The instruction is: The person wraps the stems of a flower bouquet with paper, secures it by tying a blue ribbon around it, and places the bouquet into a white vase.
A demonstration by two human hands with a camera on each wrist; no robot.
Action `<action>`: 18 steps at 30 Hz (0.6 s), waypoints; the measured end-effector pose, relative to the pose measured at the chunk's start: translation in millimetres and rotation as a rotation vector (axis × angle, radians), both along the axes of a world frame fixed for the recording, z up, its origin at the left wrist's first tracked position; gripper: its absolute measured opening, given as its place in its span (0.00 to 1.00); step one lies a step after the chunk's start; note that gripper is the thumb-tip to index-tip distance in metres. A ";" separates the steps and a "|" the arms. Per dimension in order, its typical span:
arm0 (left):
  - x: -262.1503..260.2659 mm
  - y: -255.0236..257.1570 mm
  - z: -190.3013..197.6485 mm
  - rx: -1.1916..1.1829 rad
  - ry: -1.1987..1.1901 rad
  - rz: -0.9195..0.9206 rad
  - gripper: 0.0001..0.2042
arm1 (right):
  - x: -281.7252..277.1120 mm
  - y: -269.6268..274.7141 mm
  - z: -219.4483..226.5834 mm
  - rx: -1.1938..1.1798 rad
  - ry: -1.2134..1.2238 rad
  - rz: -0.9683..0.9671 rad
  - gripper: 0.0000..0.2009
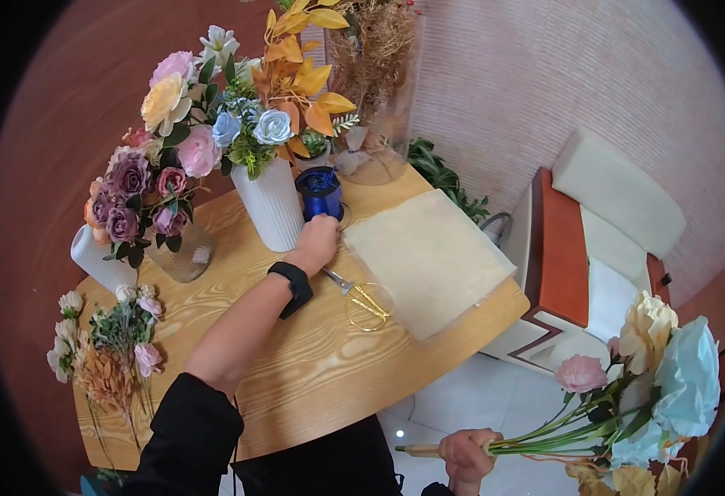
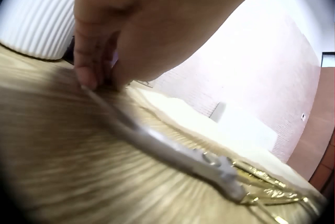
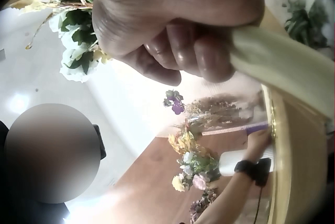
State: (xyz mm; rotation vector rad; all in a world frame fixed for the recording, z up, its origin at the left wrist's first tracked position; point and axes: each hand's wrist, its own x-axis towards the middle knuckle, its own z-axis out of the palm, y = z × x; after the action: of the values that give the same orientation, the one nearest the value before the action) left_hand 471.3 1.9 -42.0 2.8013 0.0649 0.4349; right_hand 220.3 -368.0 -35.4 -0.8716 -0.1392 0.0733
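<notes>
Right hand (image 1: 467,457) grips bouquet (image 1: 627,397) by its stems (image 1: 532,446), lower right of head view, likely light, top-heavy, stiff-stemmed with crushable blooms (image 1: 693,380), so hold there; left hand (image 1: 319,240) by blue spool (image 1: 322,197), upper centre, can't tell if it's pinching anything.
</notes>
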 end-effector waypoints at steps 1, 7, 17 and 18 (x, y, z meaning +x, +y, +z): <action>0.9 1.6 0.5 -0.001 0.020 0.016 0.07 | -1.3 3.3 2.0 -0.003 0.000 -0.001 0.19; -10.0 6.6 10.5 0.041 0.016 0.052 0.07 | -3.2 13.6 4.5 0.059 0.066 0.068 0.17; -76.9 1.4 58.3 -0.287 -0.137 -0.002 0.08 | 8.1 55.6 8.6 0.123 -0.020 0.225 0.19; -84.8 1.3 61.5 -0.287 -0.137 -0.003 0.08 | 7.6 59.2 7.3 0.133 -0.024 0.238 0.18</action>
State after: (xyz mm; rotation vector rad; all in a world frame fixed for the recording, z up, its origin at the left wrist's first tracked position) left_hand 386.6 3.2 19.6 2.4841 0.0851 0.5678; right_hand 227.8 -308.8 -28.2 -0.7207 -0.2667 0.2734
